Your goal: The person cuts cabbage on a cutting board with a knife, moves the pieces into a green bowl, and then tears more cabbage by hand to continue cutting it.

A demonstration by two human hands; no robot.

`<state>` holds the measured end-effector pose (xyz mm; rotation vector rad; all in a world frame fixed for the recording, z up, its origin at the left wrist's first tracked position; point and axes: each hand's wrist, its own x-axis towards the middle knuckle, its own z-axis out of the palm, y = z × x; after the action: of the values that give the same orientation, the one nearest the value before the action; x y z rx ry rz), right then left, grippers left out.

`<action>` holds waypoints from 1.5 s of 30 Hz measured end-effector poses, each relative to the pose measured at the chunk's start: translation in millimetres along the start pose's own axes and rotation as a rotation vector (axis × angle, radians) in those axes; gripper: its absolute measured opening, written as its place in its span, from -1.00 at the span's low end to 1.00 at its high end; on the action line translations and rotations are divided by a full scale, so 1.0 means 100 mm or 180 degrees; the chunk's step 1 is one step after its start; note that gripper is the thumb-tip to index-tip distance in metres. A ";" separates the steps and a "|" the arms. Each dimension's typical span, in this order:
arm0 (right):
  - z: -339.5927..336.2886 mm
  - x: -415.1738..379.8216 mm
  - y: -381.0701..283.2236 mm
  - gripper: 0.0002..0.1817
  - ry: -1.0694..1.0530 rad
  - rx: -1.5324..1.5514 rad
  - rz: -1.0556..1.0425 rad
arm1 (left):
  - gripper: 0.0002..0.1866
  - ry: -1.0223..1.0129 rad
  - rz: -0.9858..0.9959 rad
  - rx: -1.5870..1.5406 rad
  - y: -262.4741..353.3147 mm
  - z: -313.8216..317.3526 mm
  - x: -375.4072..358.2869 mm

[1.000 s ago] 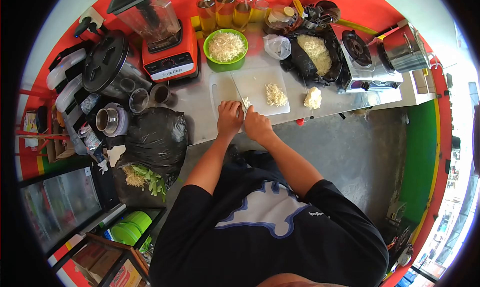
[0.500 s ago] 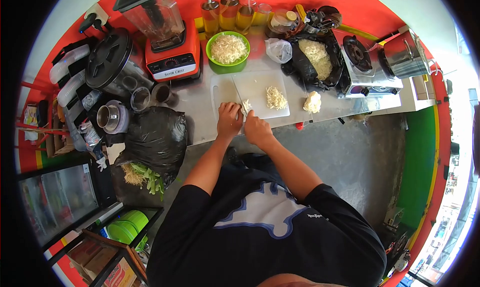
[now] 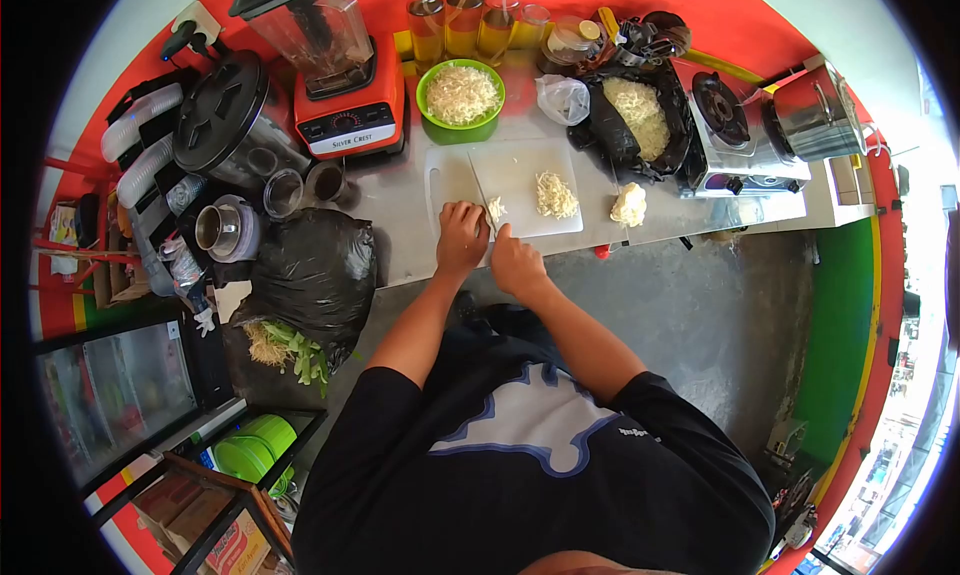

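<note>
In the head view, the right hand [image 3: 518, 265] is closed around the handle of a knife [image 3: 482, 180], its blade pointing toward 11 o'clock. The left hand [image 3: 460, 237] has its fingers bunched just beside the blade; whether they pinch anything is hidden. Small pale shreds [image 3: 496, 209] lie against the blade's right side, probably newly cut and apart from the larger pile [image 3: 555, 196] at 3 o'clock on the cutting board [image 3: 450, 180]. Beyond the board's edge at 3 o'clock sits a pale clump [image 3: 628, 205], seemingly uncut; a green bowl [image 3: 460, 133] of shreds stands at 11.
</note>
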<state>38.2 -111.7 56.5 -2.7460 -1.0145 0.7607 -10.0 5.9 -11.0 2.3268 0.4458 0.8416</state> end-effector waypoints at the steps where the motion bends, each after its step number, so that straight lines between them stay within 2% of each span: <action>1: 0.06 0.00 -0.01 -0.74 -0.0004 0.0011 0.0044 | -0.89 0.0005 -0.0002 0.0000 0.01 -0.01 0.01; 9: -0.06 0.11 0.01 -0.74 0.0056 -0.0001 -0.0109 | -0.87 -0.0009 -0.0060 -0.0066 -0.01 -0.02 -0.01; 13: -0.04 0.00 -0.01 -0.74 -0.0071 0.0112 0.0029 | -0.88 -0.0098 -0.0069 -0.0081 -0.04 -0.04 -0.02; 22: -0.09 0.15 0.06 -0.72 0.0009 0.0044 -0.0122 | -0.87 -0.0202 0.0220 -0.0001 -0.05 -0.12 0.01; 26: -0.07 0.01 0.02 -0.73 -0.0200 -0.0038 -0.0011 | -0.88 -0.0508 -0.0060 0.0302 -0.11 -0.05 0.05; 30: 0.02 0.12 0.01 -0.65 -0.0037 -0.0109 -0.0070 | -0.92 -0.0786 -0.0419 0.0637 -0.04 -0.10 0.16; 32: -0.05 0.18 0.03 -0.71 -0.0046 -0.0048 -0.0217 | -0.93 -0.0734 -0.0449 0.0707 -0.02 -0.11 0.16; 37: -0.02 0.10 0.03 -0.71 -0.0051 0.0000 -0.0131 | -0.94 -0.0619 -0.0392 0.0716 -0.03 -0.13 0.13; 39: 0.05 0.02 0.03 -0.72 -0.0081 0.0021 -0.0088 | -0.94 -0.0362 -0.0275 0.0641 -0.03 -0.11 0.07; 45: -0.03 0.17 0.09 -0.74 -0.0043 -0.0001 -0.0153 | -0.89 -0.0440 -0.0031 0.0889 0.06 -0.15 0.02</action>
<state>55.9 -107.3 49.9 -2.7100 -1.0791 0.7728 -17.3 9.1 2.6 2.6161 0.5435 0.6415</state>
